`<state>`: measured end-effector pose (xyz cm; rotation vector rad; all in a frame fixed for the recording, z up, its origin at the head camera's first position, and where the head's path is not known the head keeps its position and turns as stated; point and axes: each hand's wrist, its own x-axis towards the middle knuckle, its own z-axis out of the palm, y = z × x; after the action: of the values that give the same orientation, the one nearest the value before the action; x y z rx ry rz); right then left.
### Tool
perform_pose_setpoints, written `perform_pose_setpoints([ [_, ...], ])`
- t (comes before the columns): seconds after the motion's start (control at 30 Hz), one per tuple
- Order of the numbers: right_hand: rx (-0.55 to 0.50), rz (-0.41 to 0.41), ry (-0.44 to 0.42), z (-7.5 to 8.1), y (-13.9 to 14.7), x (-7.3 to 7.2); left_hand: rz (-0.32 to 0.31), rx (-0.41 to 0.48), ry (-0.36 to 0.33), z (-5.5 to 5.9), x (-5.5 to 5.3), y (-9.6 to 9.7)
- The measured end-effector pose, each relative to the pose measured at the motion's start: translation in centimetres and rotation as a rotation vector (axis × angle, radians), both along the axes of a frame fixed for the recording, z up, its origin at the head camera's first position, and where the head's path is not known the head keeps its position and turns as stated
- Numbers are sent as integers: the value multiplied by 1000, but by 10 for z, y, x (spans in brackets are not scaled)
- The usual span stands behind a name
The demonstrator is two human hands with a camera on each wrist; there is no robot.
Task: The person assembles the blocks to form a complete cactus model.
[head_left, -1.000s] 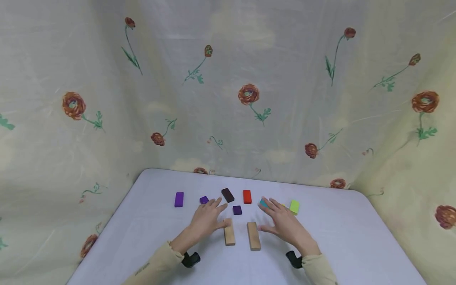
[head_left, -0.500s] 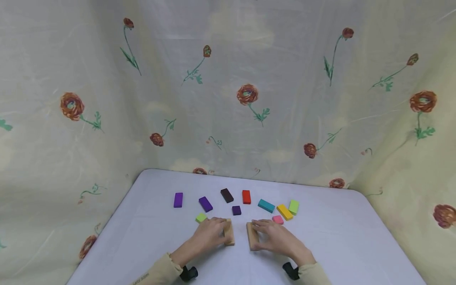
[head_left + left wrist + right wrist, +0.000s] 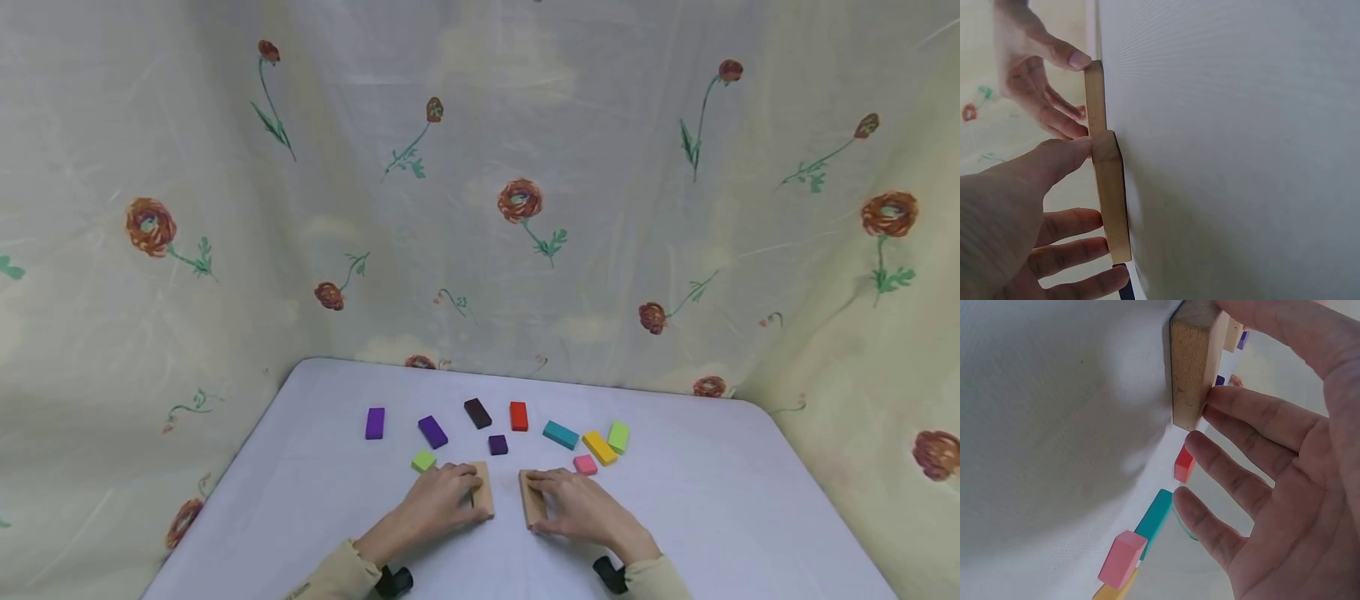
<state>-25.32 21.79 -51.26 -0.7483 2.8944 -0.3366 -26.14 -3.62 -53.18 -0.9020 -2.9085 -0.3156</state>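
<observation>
The left hand (image 3: 437, 502) pinches a flat tan wooden block (image 3: 483, 495). The right hand (image 3: 587, 505) pinches a matching tan wooden plank (image 3: 530, 502) nearby.

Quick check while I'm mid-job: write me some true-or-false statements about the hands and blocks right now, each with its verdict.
1. The left hand grips a wooden block. True.
2. The right hand holds the yellow block. False: it grips the other wooden block.
3. The two wooden blocks are pressed together. False: the white table shows between them in the head view.
4. In the head view, the red block lies left of the teal block. True.
5. The pink block is nearer the person than the red block. True.
</observation>
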Motion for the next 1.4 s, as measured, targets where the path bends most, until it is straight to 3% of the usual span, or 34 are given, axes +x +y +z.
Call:
perform_pose_setpoints([
  [0.7,-46,-82,6,-8,11,-11,-21,-4,-29,-1,-3,0],
  [1.4,-61,-81,11,-9,13,-14,-53,-20,-103,2,3,13],
])
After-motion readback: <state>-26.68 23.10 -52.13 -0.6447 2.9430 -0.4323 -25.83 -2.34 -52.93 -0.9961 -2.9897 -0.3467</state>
